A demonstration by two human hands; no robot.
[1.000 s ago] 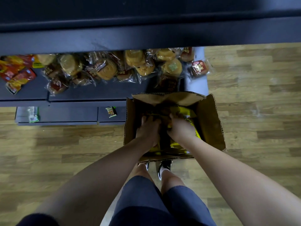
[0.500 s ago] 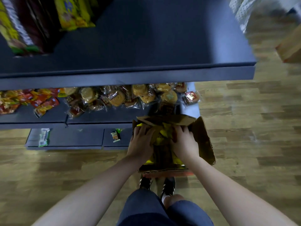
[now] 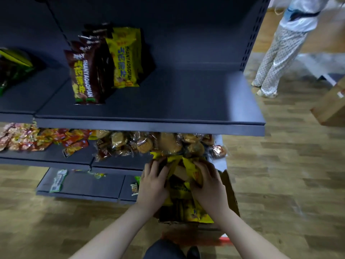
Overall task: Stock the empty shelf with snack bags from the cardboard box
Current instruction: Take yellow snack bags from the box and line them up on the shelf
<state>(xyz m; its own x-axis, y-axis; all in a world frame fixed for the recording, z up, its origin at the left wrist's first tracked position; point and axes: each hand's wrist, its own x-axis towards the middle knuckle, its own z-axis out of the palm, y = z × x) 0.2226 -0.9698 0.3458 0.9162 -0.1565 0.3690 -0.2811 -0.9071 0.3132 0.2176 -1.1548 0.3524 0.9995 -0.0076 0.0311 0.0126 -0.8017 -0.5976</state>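
here both hands are down in the box (image 3: 230, 191), which sits on the wood floor (image 3: 280, 184) in front of the shelving. the left hand (image 3: 153, 186) grips the left side of a bunch of yellow bags (image 3: 188, 171), fingers curled over their top edges. the right hand (image 3: 209, 184) grips the right side of the same bunch, fingers curled round a yellow bag. the bunch stands partly out of the box, its tops reaching up in front of the middle shelf's edge. more yellow bags show lower in the box, between the 2 forearms.

above, the top shelf (image 3: 186, 101) is mostly bare on its right part. on its left part stands a row of brown bags (image 3: 85, 71), upright and leaning back, and just beside them on the right a row of yellow shelf bags (image 3: 124, 57), also upright. at the far left edge lies a green pack (image 3: 13, 68), blurred.

the middle shelf (image 3: 78, 157) holds clear-wrapped buns (image 3: 149, 144) under the top shelf's lip, and red and orange packets (image 3: 28, 137) to the left. the low shelf (image 3: 84, 186) near the floor bears a few small packs (image 3: 57, 181), well apart from each other.

at the upper right stands another person's legs (image 3: 276, 53) in spotted trousers, and near the right edge another carton (image 3: 330, 103) rests on the floor.
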